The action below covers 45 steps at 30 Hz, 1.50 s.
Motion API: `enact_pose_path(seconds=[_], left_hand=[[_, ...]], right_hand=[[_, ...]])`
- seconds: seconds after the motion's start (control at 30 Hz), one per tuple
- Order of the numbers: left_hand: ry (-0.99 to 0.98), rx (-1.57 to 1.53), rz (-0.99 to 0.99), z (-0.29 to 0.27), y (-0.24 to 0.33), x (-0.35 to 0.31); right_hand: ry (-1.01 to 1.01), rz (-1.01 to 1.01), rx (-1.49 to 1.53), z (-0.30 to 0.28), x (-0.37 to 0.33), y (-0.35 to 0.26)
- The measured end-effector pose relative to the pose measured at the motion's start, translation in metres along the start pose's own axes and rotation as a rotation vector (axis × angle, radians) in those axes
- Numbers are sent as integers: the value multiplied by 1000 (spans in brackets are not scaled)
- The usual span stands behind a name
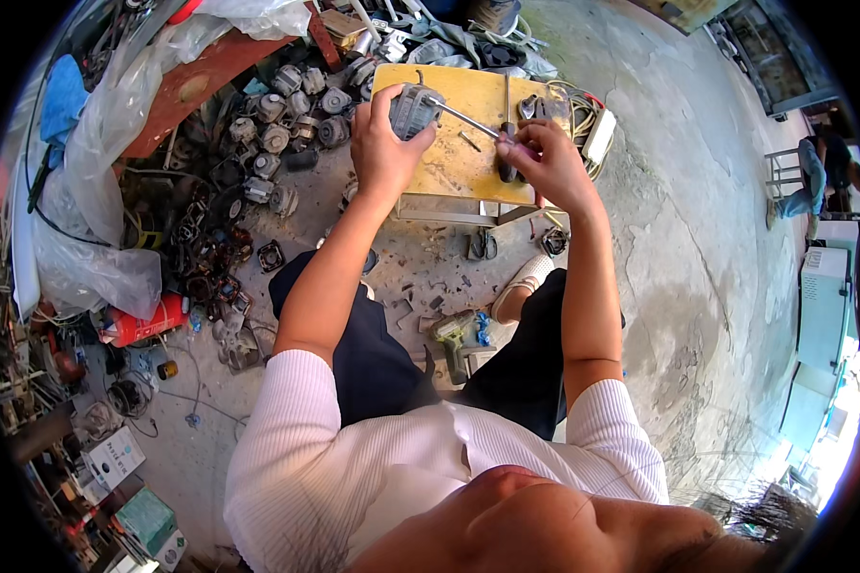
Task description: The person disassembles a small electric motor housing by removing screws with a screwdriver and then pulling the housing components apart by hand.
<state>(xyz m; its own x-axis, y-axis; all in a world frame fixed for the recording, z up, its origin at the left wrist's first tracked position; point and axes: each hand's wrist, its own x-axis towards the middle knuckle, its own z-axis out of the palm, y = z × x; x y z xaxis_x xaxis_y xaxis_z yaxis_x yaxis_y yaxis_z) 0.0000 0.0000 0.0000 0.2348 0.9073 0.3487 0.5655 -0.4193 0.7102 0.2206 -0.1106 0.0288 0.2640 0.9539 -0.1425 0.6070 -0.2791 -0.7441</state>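
Note:
On the far left part of a small yellow table [454,84], my left hand [382,143] is wrapped round a grey electric motor [415,112] and keeps it tilted up. My right hand [548,164] pinches a screwdriver [466,118]; its long metal shaft reaches left and its tip meets the motor's upper right side. The fingers hide most of its grip. Beside the right hand, a second screwdriver with a black handle [506,158] lies on the tabletop. Dark pliers [532,107] rest beyond that hand, and a small thin piece [469,141] lies between the two hands.
Several used motors [275,138] are heaped on the floor left of the table. A green power drill [452,336] lies between my feet among scraps. Plastic sheeting [91,220] and a red cylinder [145,321] are at left. A white power strip [598,136] with cables hangs at the table's right edge.

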Motion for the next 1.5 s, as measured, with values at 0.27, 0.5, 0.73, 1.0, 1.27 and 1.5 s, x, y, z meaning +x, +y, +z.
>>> enact_pose_path(seconds=[0.27, 0.5, 0.73, 1.0, 1.27, 1.5], left_hand=[[16, 6, 21, 3, -3, 0], [58, -56, 61, 6, -6, 1], [48, -48, 55, 6, -6, 1], [40, -56, 52, 5, -4, 1], [29, -62, 34, 4, -3, 1], [44, -52, 58, 5, -6, 1]], right_hand=[[-11, 161, 101, -3, -12, -31], [100, -107, -7, 2, -9, -10], [-33, 30, 148, -1, -8, -19], [115, -169, 73, 6, -3, 5], [-14, -19, -27, -3, -4, -1], [-54, 57, 78, -6, -17, -30]])
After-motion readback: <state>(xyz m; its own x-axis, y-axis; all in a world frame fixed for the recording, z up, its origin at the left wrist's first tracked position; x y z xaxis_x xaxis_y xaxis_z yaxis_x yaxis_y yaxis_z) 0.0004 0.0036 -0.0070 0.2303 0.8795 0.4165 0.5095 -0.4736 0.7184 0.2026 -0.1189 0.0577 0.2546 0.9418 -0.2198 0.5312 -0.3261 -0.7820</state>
